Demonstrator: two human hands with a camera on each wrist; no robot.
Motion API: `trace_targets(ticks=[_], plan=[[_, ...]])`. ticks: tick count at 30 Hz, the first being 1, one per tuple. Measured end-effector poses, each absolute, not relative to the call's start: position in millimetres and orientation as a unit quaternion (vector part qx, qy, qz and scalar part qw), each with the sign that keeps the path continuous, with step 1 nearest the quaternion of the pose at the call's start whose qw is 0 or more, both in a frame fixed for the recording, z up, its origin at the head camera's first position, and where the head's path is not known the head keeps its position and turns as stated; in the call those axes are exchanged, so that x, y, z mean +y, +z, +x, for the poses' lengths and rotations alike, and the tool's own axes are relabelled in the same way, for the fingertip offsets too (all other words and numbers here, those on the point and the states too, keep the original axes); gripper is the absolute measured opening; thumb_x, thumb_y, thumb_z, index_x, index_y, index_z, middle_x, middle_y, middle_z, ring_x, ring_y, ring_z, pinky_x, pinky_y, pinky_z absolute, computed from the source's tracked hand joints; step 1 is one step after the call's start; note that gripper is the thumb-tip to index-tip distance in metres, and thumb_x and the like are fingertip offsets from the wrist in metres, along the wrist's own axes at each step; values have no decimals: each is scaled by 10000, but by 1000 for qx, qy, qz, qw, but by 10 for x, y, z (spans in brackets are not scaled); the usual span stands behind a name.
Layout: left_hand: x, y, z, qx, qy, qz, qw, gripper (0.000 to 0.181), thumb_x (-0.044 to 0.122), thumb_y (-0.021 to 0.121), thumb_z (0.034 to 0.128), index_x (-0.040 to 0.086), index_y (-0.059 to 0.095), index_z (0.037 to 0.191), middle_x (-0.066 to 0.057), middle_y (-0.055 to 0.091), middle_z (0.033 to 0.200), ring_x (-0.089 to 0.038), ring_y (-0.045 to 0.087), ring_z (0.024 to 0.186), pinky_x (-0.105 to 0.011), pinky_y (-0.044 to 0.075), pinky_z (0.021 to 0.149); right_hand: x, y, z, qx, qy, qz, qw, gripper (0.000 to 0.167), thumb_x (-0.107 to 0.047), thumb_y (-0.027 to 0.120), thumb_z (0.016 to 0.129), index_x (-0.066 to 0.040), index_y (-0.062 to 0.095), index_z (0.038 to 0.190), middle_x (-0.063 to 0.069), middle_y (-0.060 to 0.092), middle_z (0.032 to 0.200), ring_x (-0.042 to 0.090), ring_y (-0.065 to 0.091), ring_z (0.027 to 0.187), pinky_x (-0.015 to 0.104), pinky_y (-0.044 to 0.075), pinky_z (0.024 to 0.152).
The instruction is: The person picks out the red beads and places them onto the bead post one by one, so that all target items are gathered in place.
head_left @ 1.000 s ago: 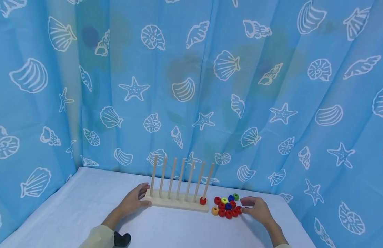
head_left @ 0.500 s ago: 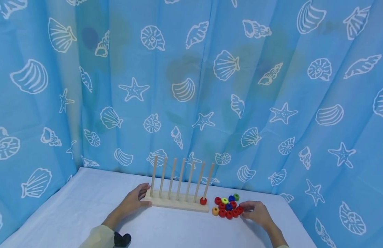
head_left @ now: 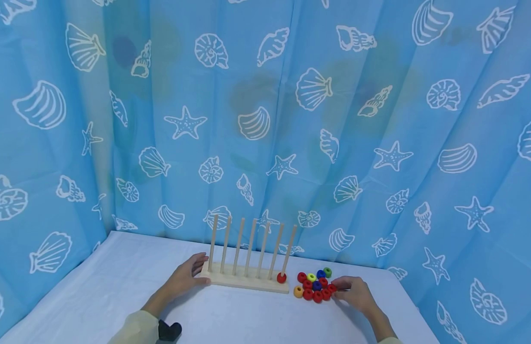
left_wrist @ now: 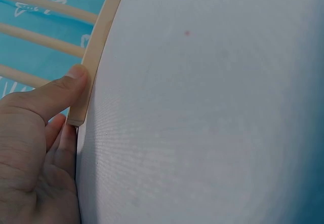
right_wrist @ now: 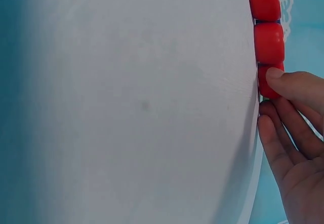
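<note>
A wooden peg stand [head_left: 248, 282] with several upright pegs stands on the white table, and one red bead [head_left: 281, 278] sits at the foot of its rightmost peg. My left hand [head_left: 184, 276] grips the stand's left end, thumb on the front edge of the base [left_wrist: 96, 51], the other fingers round the end and partly hidden. To the right of the stand lies a cluster of red, blue, yellow, orange and green beads. At its right edge my right hand [head_left: 354, 294] pinches a red bead [right_wrist: 264, 82] between thumb and fingers, beside other red beads [right_wrist: 269, 42].
The white-covered table [head_left: 243, 317] ends at a blue curtain [head_left: 265, 143] with shell prints, which hangs behind and on both sides. A black object [head_left: 169, 331] shows by the left sleeve [head_left: 138, 328]. An orange bead [head_left: 298, 291] lies at the cluster's left edge.
My right hand's fingers have drawn together onto the red bead at the cluster's right edge, which has shifted slightly. My left hand and the peg stand have stayed in place.
</note>
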State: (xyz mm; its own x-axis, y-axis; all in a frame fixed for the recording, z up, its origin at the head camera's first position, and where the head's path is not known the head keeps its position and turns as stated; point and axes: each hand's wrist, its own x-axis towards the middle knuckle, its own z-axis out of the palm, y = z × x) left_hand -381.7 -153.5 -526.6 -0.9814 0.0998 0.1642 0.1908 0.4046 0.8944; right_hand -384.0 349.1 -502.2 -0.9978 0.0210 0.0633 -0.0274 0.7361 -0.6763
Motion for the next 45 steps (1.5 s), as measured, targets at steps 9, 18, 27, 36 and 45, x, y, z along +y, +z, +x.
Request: trace_targets(ticks=[9, 18, 27, 36, 45], plan=[[-1541, -5255, -3804, -841, -534, -83, 42, 846, 106, 838, 745, 8, 385, 1453, -175, 505, 1409, -346, 477, 1306, -412, 412, 1077, 3444, -5013, -3856, -936, 351, 10, 32, 332, 8, 775, 738, -48, 715, 1060, 30, 709, 957, 236, 668, 915, 410, 594, 805], [-1533, -5253, -3808, -838, -538, -85, 46, 835, 96, 839, 740, 2, 398, 1443, -174, 518, 1394, -347, 490, 1293, -412, 420, 1074, 3441, -4982, -3877, -933, 357, -1, 49, 287, -46, 778, 770, -81, 711, 1047, -4, 703, 924, 210, 667, 896, 388, 598, 791], [-1544, -5269, -3820, -834, -543, -88, 47, 841, 96, 841, 737, 5, 397, 1445, -161, 521, 1393, -337, 493, 1293, -397, 423, 1074, 3281, -4701, -3898, -919, 375, 31, 113, 325, -152, 780, 825, -58, 701, 1127, 83, 695, 1078, 318, 640, 1062, 429, 575, 882], [-1537, -5270, -3812, -844, -529, -80, 46, 857, 124, 849, 732, 18, 394, 1450, -158, 523, 1394, -337, 493, 1293, -411, 422, 1073, 2956, -4140, -3881, -895, 407, 88, 160, 393, -146, 770, 842, -80, 657, 1213, 122, 652, 1164, 316, 647, 1077, 361, 597, 829], [-1543, -5261, -3822, -846, -527, -70, 42, 852, 116, 849, 735, 41, 399, 1454, -130, 523, 1403, -313, 484, 1306, -412, 414, 1078, 2559, -3704, -3863, -847, 457, 171, 210, 378, -170, 778, 843, -73, 681, 1195, 108, 653, 1159, 276, 680, 1024, 296, 600, 772]])
